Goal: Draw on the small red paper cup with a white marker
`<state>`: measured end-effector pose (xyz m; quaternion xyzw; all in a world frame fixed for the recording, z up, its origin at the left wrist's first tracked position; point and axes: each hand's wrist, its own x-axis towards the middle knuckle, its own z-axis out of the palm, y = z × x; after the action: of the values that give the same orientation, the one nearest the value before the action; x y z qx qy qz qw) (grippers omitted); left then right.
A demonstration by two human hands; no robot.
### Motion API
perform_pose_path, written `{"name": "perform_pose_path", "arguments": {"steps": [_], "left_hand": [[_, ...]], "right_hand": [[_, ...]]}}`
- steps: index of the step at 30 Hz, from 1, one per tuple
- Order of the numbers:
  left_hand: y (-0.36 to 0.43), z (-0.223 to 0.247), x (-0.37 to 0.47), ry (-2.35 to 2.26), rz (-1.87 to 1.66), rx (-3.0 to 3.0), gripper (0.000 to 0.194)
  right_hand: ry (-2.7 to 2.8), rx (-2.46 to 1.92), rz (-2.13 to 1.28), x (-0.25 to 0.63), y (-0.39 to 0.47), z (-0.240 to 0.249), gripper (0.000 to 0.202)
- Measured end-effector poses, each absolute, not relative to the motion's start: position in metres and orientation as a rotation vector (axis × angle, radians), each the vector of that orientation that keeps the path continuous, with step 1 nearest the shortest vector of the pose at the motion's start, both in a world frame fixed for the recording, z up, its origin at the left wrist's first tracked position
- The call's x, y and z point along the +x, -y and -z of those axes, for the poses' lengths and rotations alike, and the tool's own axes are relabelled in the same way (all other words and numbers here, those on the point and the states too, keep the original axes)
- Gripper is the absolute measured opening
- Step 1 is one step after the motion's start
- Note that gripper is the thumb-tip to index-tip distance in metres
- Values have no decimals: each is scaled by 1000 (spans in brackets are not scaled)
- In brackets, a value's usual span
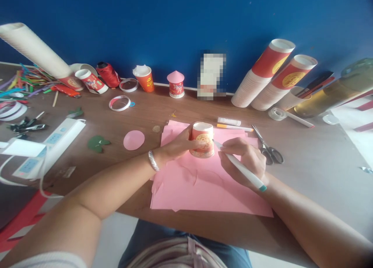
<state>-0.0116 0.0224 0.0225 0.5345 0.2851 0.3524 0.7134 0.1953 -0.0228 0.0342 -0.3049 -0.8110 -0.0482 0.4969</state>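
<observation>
My left hand is wrapped round a red paper cup with a gold emblem, held above a stack of pink paper. The cup's narrower white end faces up. In my right hand is a white marker with a green end, gripped like a pen. Its dark tip points at the cup's right side; I cannot tell whether it touches. Black scissors lie just right of that hand. Beyond the cup are a white capped tube and an orange-and-white pen.
At the back stand a red cup with a pink cone top, an orange cup and tall stacks of paper cups. A pink paper disc, green cut paper and a power strip lie to the left.
</observation>
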Motion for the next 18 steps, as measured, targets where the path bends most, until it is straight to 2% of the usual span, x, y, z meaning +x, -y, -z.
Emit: {"name": "perform_pose_path", "arguments": {"steps": [8,18], "left_hand": [[-18,-22,-10,-757,-749,1280,58],[-18,-16,-13,-740,-740,1360,58]], "right_hand": [[2068,-660,217,190,23,-39,25],[2165,-588,202,192,24,-38,26]]}}
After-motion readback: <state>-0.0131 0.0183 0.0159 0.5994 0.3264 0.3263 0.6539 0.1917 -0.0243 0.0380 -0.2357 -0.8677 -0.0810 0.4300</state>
